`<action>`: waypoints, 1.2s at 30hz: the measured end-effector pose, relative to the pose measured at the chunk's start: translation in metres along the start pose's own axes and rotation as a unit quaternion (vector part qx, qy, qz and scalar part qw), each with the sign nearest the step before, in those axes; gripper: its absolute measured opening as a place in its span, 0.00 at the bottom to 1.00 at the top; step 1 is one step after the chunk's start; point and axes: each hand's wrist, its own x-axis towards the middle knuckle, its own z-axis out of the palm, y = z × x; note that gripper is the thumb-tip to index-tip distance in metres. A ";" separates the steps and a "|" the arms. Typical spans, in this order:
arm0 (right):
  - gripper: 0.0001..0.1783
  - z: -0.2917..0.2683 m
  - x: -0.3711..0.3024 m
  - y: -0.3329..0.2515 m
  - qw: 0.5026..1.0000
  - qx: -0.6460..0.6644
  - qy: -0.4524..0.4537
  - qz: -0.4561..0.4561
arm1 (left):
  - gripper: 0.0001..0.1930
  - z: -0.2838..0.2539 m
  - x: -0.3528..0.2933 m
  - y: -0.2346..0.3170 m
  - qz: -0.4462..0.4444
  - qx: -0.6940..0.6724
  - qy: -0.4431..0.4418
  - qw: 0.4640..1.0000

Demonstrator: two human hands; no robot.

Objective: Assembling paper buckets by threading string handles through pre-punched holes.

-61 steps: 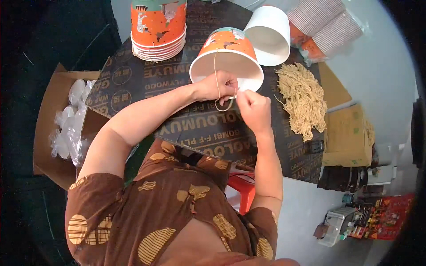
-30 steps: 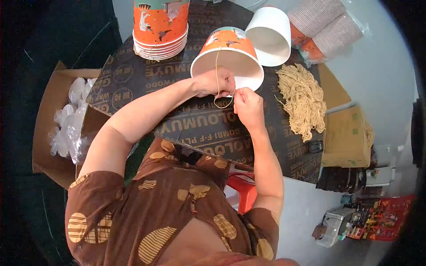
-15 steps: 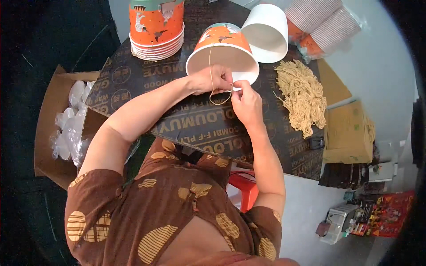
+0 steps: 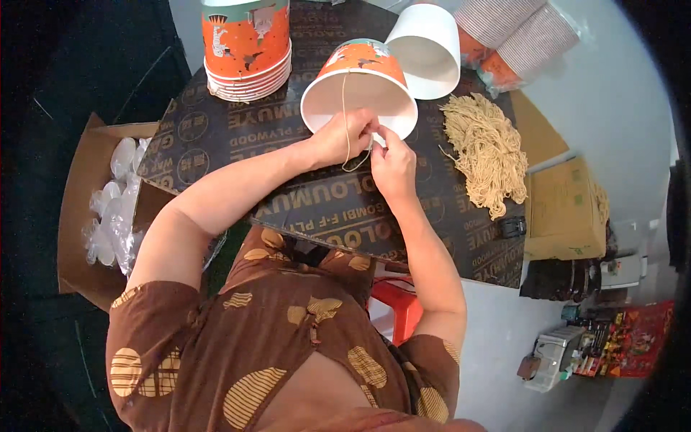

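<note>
An orange paper bucket (image 4: pixel 366 72) with a printed animal pattern lies on its side, its white mouth toward me. From its upper rim a thin beige string (image 4: pixel 344 93) hangs across the opening, passes over my left hand and loops below it. My left hand (image 4: pixel 342 138) is closed at the lower part of the mouth, fingertips pinching the string. Close against it, my right hand (image 4: pixel 394 164) also pinches, thumb and forefinger meeting the string near the lower rim. The exact point where the fingertips meet is partly hidden by the fingers.
On the dark printed plywood table (image 4: pixel 302 198) stand a stack of orange buckets (image 4: pixel 248 54), a white bucket (image 4: pixel 432 54) and a heap of beige strings (image 4: pixel 486 151). Wrapped bucket stacks (image 4: pixel 529 43) lie at the back right. A carton (image 4: pixel 75 216) holds clear plastic lids (image 4: pixel 115 209).
Both hands stay together at the bucket's mouth, fingers slightly shifted. The string loop below them has become smaller. The whole view has shifted a little.
</note>
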 end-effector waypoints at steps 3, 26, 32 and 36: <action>0.17 -0.002 0.001 -0.003 0.999 -0.014 -0.032 0.023 | 0.05 0.001 -0.002 -0.002 0.080 0.087 0.013 0.993; 0.07 -0.019 0.011 -0.007 0.989 0.063 -0.090 0.095 | 0.07 0.000 -0.001 -0.010 0.131 0.082 -0.020 0.988; 0.04 -0.015 0.006 -0.004 0.991 0.090 -0.071 0.075 | 0.02 -0.022 0.009 0.011 -0.117 -0.096 -0.111 0.982; 0.05 -0.015 0.006 0.001 0.986 0.129 -0.086 0.057 | 0.02 -0.024 0.010 0.003 -0.170 -0.152 -0.131 0.965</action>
